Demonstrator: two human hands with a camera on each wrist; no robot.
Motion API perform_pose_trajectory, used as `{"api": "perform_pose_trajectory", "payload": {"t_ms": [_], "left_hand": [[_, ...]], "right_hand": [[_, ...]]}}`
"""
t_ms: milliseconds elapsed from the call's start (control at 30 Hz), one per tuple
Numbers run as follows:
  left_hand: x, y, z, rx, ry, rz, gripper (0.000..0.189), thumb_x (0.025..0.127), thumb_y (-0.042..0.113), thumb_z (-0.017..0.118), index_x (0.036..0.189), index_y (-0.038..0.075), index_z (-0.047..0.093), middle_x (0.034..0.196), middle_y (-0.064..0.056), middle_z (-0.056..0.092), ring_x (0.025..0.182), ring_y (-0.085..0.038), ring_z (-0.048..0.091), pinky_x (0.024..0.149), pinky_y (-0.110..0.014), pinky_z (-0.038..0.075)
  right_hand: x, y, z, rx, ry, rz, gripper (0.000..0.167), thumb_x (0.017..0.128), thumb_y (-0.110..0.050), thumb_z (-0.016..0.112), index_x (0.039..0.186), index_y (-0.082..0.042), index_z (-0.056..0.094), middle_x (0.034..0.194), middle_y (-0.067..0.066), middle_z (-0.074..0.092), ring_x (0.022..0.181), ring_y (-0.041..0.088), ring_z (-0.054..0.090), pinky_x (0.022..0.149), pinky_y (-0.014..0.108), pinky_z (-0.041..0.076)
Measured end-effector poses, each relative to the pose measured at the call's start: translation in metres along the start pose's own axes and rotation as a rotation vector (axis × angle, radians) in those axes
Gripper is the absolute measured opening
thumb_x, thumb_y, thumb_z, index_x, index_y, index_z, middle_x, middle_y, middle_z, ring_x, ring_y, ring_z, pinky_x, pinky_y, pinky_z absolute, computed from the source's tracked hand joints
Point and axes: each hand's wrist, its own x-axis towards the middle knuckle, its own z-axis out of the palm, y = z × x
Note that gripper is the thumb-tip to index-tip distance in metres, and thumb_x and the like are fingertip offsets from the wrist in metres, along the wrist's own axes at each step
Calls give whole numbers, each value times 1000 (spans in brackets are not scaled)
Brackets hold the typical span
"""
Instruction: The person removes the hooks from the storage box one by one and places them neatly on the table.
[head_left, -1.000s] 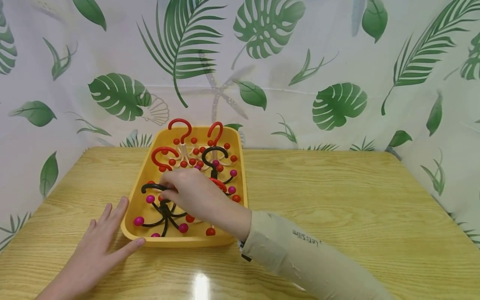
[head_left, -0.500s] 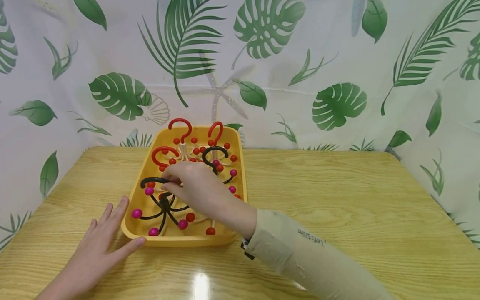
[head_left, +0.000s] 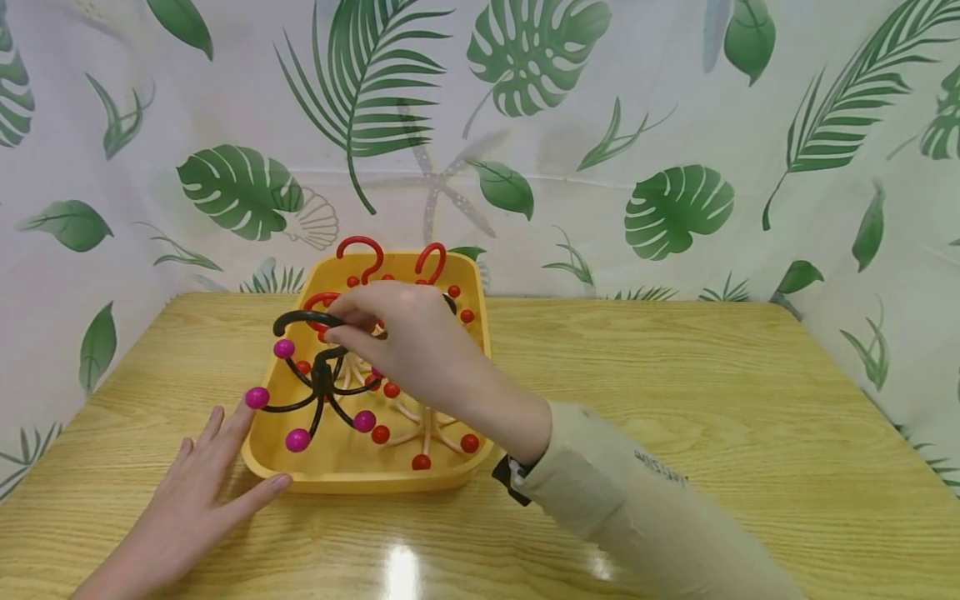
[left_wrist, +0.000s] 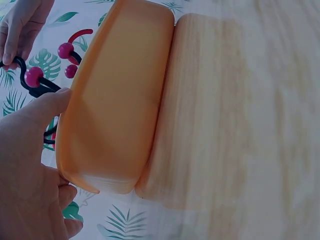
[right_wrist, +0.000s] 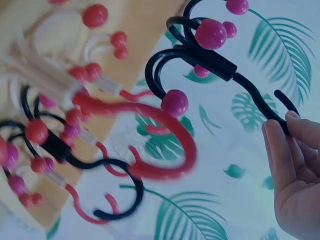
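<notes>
My right hand (head_left: 423, 342) pinches the hooked handle of a black scalp massager (head_left: 322, 379) between thumb and fingers. The massager hangs upright over the near left part of a yellow tray (head_left: 360, 482), its curved prongs tipped with pink balls. In the right wrist view, fingertips close on the hook while the black body (right_wrist: 215, 62) stands out past the tray. My left hand (head_left: 187, 504) lies spread at the tray's near left corner, fingers straight, thumb and forefinger touching its edge. From the left wrist, the thumb (left_wrist: 52, 102) shows against the tray's rim.
Inside the tray are several more massagers: red-hooked ones (head_left: 360, 242) with pale prongs and red balls, and another black one (right_wrist: 55, 145), mostly hidden by my right hand in the head view. The tray stands on a wooden table (head_left: 675, 400) before a leaf-patterned cloth (head_left: 555, 183).
My right hand has risen with the black massager, lifting its prongs off the tray's floor and uncovering a red-balled massager at the near right. My left hand has stayed in place.
</notes>
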Motion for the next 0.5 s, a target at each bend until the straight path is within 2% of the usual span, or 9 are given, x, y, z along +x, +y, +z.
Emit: {"api": "perform_pose_trajectory", "payload": {"t_ms": [100,300,500], "left_hand": [[0,0,0,-4,0,-2,93,91,55,56,155,21,-3,156,-24,12,142,-44,-4,107,-65,-8],[0,0,0,0,-15,-25,96,90,57,55,154,15,-3,157,-22,8,141,-44,-5,107,-65,-8],[0,0,0,-3,-17,-26,96,90,57,55,154,17,-4,157,-21,6,142,-44,-4,107,-65,-7]], "right_hand": [[-1,-1,-11,-2,42,-31,18,84,-15,74,100,-6,72,89,0,71,78,5,65,74,13,49],[-1,3,-32,-3,124,-101,17,83,-13,75,96,-3,73,87,2,72,78,6,65,70,13,50],[-3,3,-53,-3,170,-40,16,84,-13,74,97,-4,72,89,1,72,78,6,65,69,16,51]]}}
